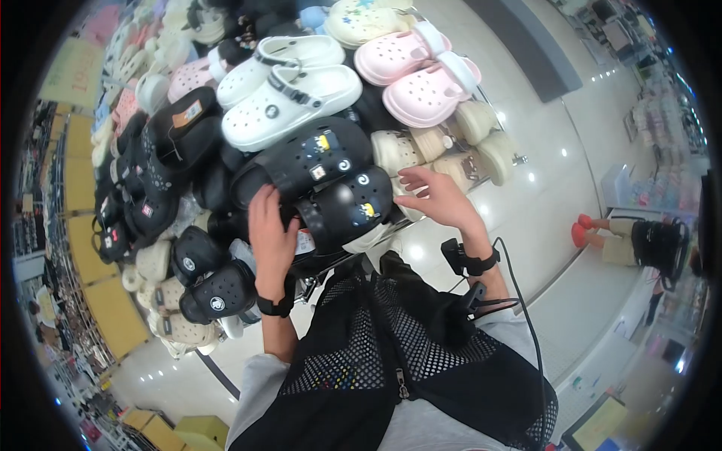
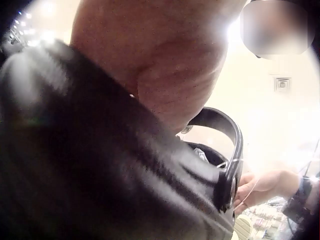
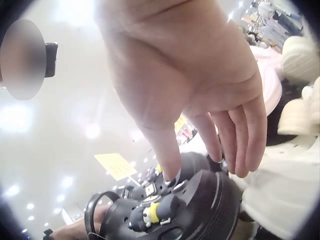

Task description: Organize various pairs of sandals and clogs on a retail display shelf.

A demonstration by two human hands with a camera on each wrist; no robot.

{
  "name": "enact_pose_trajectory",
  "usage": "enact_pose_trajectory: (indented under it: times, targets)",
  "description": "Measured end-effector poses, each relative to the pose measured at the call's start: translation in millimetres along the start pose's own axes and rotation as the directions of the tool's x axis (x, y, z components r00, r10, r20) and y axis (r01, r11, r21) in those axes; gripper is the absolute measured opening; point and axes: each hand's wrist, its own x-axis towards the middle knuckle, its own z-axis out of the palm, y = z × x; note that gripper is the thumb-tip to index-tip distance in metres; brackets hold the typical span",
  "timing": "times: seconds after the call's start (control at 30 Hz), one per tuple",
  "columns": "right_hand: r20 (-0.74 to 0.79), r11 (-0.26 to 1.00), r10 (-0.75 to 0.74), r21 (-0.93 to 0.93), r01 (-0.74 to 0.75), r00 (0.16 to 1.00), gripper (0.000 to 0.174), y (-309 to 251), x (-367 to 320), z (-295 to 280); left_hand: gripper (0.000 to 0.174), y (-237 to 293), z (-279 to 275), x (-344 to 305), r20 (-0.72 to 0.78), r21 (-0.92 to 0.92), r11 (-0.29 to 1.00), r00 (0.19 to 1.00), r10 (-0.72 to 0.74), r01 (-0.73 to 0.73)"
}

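Observation:
Two black clogs with yellow and white charms, an upper clog (image 1: 304, 156) and a lower clog (image 1: 342, 207), lie side by side on the pile. The left hand (image 1: 272, 237) rests at their heel end, fingers extended, beside a tag (image 1: 304, 241). By the toe end is the right hand (image 1: 440, 197), fingers spread and slightly bent, holding nothing. In the right wrist view the right hand (image 3: 190, 85) hangs over a charmed black clog (image 3: 200, 210), its thumb close to the charms. A dark surface fills much of the left wrist view beneath the left hand (image 2: 150, 65).
White clogs (image 1: 301, 105) and pink clogs (image 1: 425, 90) lie beyond the black pair. Beige clogs (image 1: 451, 150) are at the right, more black clogs (image 1: 222, 293) at the lower left. A person with a black bag (image 1: 654, 240) stands at the far right.

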Motion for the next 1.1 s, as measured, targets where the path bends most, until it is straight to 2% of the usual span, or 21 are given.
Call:
enact_pose_trajectory:
  times: [0.07, 0.17, 0.27, 0.3, 0.47, 0.7, 0.8, 0.87, 1.0, 1.07, 1.1]
  targets:
    - [-0.027, 0.989, 0.067, 0.137, -0.063, 0.997, 0.055, 4, -23, -26, 0.065, 12, -11, -1, -0.01, -0.001, 1.0, 1.0, -0.015, 0.015]
    - [-0.152, 0.981, 0.1, 0.179, -0.073, 0.983, 0.049, 45, -59, -51, 0.073, 36, -28, -4, -0.074, 0.019, 0.997, 0.994, -0.08, 0.081]
    - [-0.251, 0.972, 0.153, 0.213, -0.1, 0.956, 0.045, 79, -94, -71, 0.067, 53, -34, -4, -0.244, 0.096, 0.991, 0.967, -0.072, 0.098]
    - [-0.255, 0.965, 0.19, 0.227, -0.132, 0.948, 0.043, 90, -105, -76, 0.06, 56, -31, -2, -0.311, 0.016, 0.996, 0.947, -0.081, 0.09]
    - [-0.268, 0.938, 0.27, 0.288, -0.19, 0.925, 0.04, 126, -147, -88, 0.049, 105, -14, 3, -0.395, -0.021, 1.0, 0.919, 0.009, -0.019]
    - [-0.291, 0.918, 0.287, 0.356, -0.175, 0.912, 0.039, 159, -190, -105, 0.041, 175, 38, 2, -0.311, -0.127, 0.975, 0.941, 0.133, -0.18]
    - [-0.309, 0.912, 0.302, 0.367, -0.18, 0.902, 0.04, 170, -204, -111, 0.039, 198, 56, -2, -0.248, -0.108, 0.963, 0.944, 0.216, -0.248]
    - [-0.322, 0.913, 0.299, 0.37, -0.172, 0.898, 0.041, 177, -208, -116, 0.037, 208, 69, -4, -0.17, -0.16, 0.96, 0.964, 0.204, -0.232]
    - [-0.337, 0.905, 0.295, 0.399, -0.148, 0.894, 0.041, 186, -209, -129, 0.037, 220, 104, 2, -0.062, -0.153, 0.944, 0.956, 0.286, -0.292]
    - [-0.333, 0.898, 0.306, 0.413, -0.154, 0.892, 0.041, 189, -207, -136, 0.042, 232, 126, 7, 0.17, -0.25, 0.955, 0.964, 0.206, -0.16]
    - [-0.331, 0.902, 0.294, 0.406, -0.146, 0.897, 0.042, 191, -205, -141, 0.05, 237, 136, 10, 0.236, -0.265, 0.952, 0.946, 0.221, -0.156]
